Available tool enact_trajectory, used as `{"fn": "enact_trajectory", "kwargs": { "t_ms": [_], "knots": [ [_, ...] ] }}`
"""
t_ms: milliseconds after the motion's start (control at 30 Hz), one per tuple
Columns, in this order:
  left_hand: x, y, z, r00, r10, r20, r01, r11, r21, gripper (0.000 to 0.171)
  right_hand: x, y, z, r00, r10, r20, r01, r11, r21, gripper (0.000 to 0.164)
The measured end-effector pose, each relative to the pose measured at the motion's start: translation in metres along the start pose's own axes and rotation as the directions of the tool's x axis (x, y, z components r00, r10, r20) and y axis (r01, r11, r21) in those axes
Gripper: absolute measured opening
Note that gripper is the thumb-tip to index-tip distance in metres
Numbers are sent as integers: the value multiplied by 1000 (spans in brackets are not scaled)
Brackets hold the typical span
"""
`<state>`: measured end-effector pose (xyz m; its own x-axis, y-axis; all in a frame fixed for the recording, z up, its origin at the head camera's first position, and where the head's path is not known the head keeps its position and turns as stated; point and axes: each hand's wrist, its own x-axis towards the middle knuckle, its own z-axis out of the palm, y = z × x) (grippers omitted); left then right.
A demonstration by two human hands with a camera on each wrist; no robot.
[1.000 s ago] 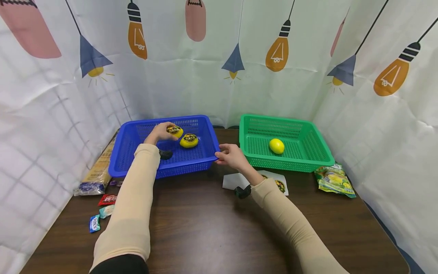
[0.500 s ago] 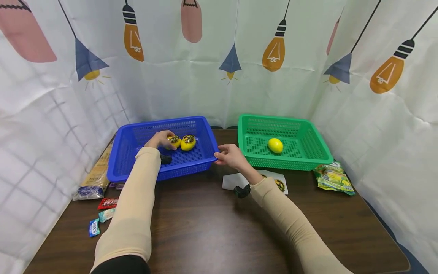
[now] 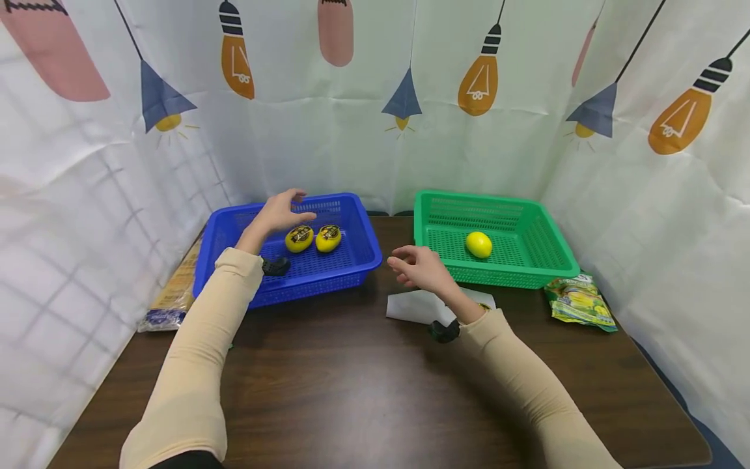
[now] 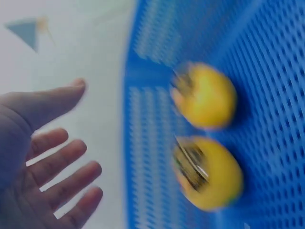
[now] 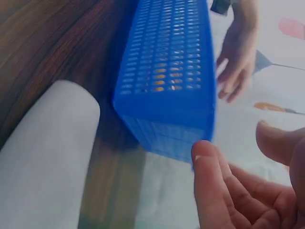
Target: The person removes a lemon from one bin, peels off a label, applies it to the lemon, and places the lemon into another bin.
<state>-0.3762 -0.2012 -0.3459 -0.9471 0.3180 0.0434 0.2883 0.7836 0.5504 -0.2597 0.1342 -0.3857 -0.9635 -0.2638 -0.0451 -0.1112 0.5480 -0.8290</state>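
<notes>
Head view: I hold my left hand [image 3: 284,212] above the blue basket [image 3: 310,290], which sits toward the desk's [image 3: 340,391] far left corner. That hand is empty, thumb and fingers spread apart. Below it, two yellow fruits with dark labels, the left one [image 3: 299,239] and the right one [image 3: 329,238], lie side by side in the basket. My right hand [image 3: 424,268], also empty, has loosely bent fingers just beside the basket's near right corner. My hands are well apart. White paper [image 3: 418,306] lies under my right wrist. Near the desk's far right corner, a green basket [image 3: 498,275] holds a lemon [image 3: 479,244]; a bright packet [image 3: 580,301] lies by the desk's right edge, a long bag [image 3: 176,286] by its left.

Left wrist view: my open palm and fingers are clear of both fruits, which are slightly blurred.

Right wrist view: my fingertips are by the blue basket's corner; I cannot tell here whether they touch it. The paper lies beside the basket.
</notes>
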Motion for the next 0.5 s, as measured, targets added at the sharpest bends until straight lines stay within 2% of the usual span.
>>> {"fn": "enact_trajectory", "kwargs": {
  "t_ms": [100,200,367,433,500],
  "knots": [
    [-16,23,0,990,114,-82,-116,993,-23,61,-14,2,-10,1000,-31,-3,31,998,-49,41],
    [-35,43,10,969,199,-148,-206,978,-32,53,-28,7,-16,998,-61,8,62,993,-97,35],
    [-59,70,48,922,331,-200,-348,935,-60,42,-47,19,-18,993,-112,25,115,973,-202,34],
    [-68,78,67,904,381,-193,-402,912,-79,39,-54,24,-17,992,-117,37,123,967,-223,35],
    [-77,86,85,893,419,-163,-438,892,-110,39,-61,31,-17,993,-110,48,118,967,-227,35]
  ]
}}
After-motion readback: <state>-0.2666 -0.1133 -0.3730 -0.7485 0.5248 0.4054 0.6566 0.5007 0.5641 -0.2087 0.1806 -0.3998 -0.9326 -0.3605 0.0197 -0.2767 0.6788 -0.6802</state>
